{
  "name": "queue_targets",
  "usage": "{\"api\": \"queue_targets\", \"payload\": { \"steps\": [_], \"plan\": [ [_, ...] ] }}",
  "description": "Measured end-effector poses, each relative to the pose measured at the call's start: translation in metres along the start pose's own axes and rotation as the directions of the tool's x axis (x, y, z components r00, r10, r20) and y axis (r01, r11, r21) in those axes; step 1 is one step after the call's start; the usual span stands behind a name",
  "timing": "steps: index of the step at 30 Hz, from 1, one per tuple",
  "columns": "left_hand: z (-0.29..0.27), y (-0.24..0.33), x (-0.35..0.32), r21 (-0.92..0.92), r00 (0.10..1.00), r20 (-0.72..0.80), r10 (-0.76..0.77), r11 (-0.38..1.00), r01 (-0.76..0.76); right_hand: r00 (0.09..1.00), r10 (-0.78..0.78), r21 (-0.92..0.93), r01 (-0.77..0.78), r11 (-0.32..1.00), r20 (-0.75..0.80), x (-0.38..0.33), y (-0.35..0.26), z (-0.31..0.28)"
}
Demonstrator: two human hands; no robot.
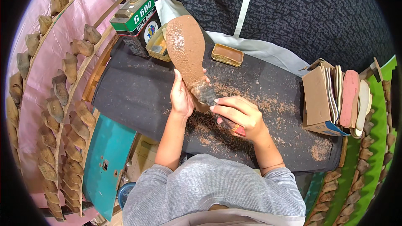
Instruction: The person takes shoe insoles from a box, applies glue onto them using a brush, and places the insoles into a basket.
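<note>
Nearest is the person's grey shirt (pixel 213 184), with two bare arms reaching over the worktop (pixel 134 92). The left hand (pixel 183 98) has its fingers clamped on a big brown shoe sole (pixel 186 48). The thumb is on the left edge, and most of the other fingers are hidden behind it. The sole is held up over the middle of the worktop, wide end pointing away, and part of that end looks wet and shiny. The right hand (pixel 247 115) has its fingers closed on a brush (pixel 206 93) with a red handle end. The brush's dark tip touches the narrow end of the sole.

Under the hands and to the right, lots of curly brown shavings (pixel 272 102) lie on the dark worktop. To the right stands a cardboard box (pixel 312 100) packed with pale flat pieces, and a pink piece (pixel 349 98) leans beside them. Farther off sits a little tin (pixel 226 62) with brown stuff in it. A yellowish tub (pixel 160 56) is left of the sole, and just beside it is a tall green and black can (pixel 134 25). Foot-shaped blocks (pixel 60 90) stand in rows on the left. A dark patterned curtain (pixel 301 12) hangs at the back.
</note>
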State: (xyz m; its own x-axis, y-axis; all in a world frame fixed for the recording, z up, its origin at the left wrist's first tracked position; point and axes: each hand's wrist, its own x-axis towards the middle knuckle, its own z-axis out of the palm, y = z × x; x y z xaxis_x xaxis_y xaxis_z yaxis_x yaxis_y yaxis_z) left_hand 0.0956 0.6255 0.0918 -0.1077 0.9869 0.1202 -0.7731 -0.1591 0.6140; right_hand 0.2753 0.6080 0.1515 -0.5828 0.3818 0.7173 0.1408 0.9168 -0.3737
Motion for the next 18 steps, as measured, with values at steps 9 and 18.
{"api": "queue_targets", "payload": {
  "steps": [9,18],
  "plan": [
    [-0.004,0.006,0.004,0.024,0.997,0.0,0.076,0.997,-0.076,0.99,0.017,0.105,-0.031,0.994,0.139,-0.009,-0.001,-0.008],
    [0.002,0.007,0.004,0.006,0.995,-0.051,0.086,0.996,-0.086,0.995,-0.037,0.047,0.032,0.998,0.09,-0.013,0.001,0.001]
  ]
}}
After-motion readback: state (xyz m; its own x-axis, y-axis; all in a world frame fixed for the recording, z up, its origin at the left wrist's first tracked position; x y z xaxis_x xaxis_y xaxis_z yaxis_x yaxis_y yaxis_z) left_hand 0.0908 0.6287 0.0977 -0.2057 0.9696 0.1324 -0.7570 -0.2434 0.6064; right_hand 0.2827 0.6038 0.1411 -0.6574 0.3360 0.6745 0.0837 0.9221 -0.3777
